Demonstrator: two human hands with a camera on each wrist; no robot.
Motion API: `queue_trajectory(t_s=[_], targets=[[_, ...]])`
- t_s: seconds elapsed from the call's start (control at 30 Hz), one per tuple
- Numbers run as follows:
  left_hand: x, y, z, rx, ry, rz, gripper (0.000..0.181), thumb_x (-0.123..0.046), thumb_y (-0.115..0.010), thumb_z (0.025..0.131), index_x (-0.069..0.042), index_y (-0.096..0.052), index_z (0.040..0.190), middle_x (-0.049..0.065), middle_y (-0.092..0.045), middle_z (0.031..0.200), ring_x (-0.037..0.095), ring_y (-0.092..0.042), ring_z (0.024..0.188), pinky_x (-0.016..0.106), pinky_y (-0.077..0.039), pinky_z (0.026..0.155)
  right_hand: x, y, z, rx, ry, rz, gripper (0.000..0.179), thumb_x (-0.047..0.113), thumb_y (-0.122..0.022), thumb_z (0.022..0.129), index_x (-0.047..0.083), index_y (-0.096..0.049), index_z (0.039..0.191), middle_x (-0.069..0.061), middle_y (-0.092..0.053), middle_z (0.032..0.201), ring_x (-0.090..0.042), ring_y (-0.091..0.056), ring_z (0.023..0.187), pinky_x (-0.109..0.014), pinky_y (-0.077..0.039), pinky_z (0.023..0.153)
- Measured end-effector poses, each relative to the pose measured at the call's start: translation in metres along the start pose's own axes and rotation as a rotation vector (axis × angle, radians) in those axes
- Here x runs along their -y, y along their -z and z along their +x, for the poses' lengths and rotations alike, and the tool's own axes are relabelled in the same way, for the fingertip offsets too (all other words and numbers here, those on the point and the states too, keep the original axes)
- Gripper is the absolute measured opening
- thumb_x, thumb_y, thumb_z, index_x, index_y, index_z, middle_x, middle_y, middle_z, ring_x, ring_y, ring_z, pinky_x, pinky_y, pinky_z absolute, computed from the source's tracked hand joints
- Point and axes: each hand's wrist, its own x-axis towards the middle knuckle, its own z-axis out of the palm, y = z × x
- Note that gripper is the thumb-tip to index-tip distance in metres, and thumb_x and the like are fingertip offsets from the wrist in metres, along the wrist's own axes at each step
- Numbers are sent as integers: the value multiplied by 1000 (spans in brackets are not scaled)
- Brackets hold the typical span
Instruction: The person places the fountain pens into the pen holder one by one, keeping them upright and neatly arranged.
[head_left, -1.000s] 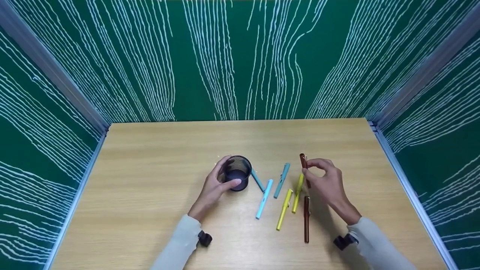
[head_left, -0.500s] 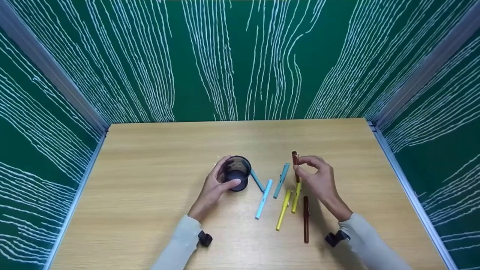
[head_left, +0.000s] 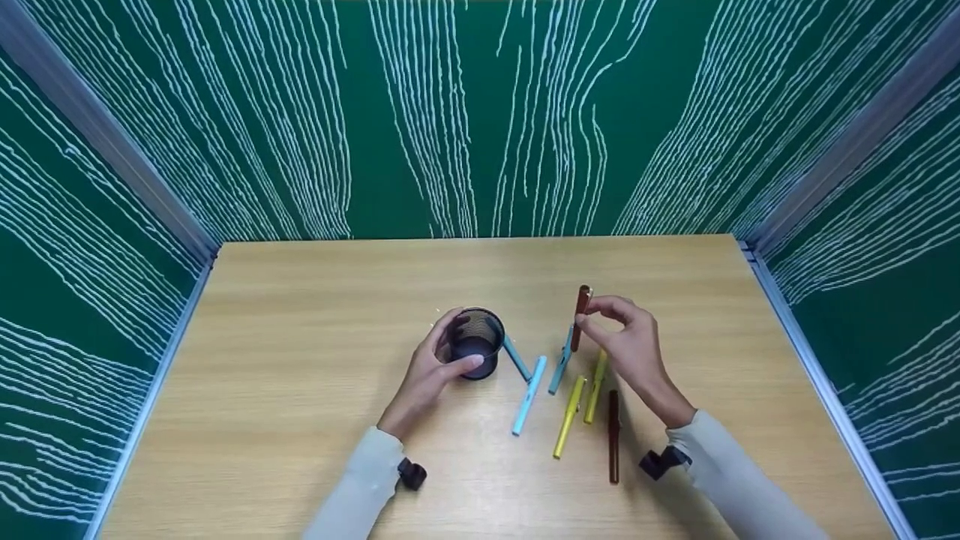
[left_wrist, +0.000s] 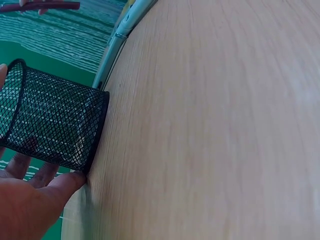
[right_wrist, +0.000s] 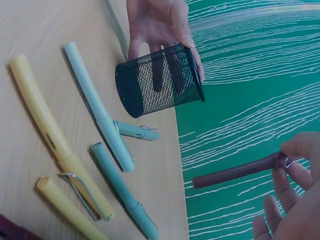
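Observation:
My left hand (head_left: 435, 375) grips a black mesh pen cup (right_wrist: 157, 82) round its side; its mouth faces up and no pen shows inside. A dark red pen (right_wrist: 235, 171) is pinched between thumb and fingers of my right hand (head_left: 634, 349), held roughly upright above the table. Below it lies a teal pen (head_left: 559, 371). A second teal pen (head_left: 516, 358) lies against the cup's right side, and a light blue pen (head_left: 529, 396) touches its lower end. Two yellow pens (head_left: 570, 416) lie nearer my right arm, with another dark red pen (head_left: 614, 439) beside them.
The wooden table (head_left: 315, 315) is bounded at the back by a green wall (head_left: 412, 150) with white wavy lines. Metal rails (head_left: 817, 382) run along both table sides. A small black camera (head_left: 411, 475) sits at each wrist.
My right hand has moved left and slightly away from me with the dark red pen, from above the yellow pens to above the teal one. The left hand and cup stay put.

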Motion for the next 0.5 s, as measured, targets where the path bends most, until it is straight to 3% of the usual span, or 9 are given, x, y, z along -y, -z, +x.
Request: queue_trajectory(t_s=[0.27,0.5], targets=[[2,0,2,13,0,0,90,-4,-86,92,-5,-40,169,16,-51,167,35,-44,157,53,-29,133,8,-6,0,2,6,21,15,5,-82,98,-1,-80,112,-15,-75,119,-20,-65,117,-38,-48,110],[1,1,1,10,-1,-9,90,-3,-86,91,-6,-41,168,18,-51,166,37,-44,157,54,-29,133,13,-14,-1,21,39,56,16,3,-82,98,-1,-80,113,-16,-75,120,-22,-65,119,-46,-47,114]])
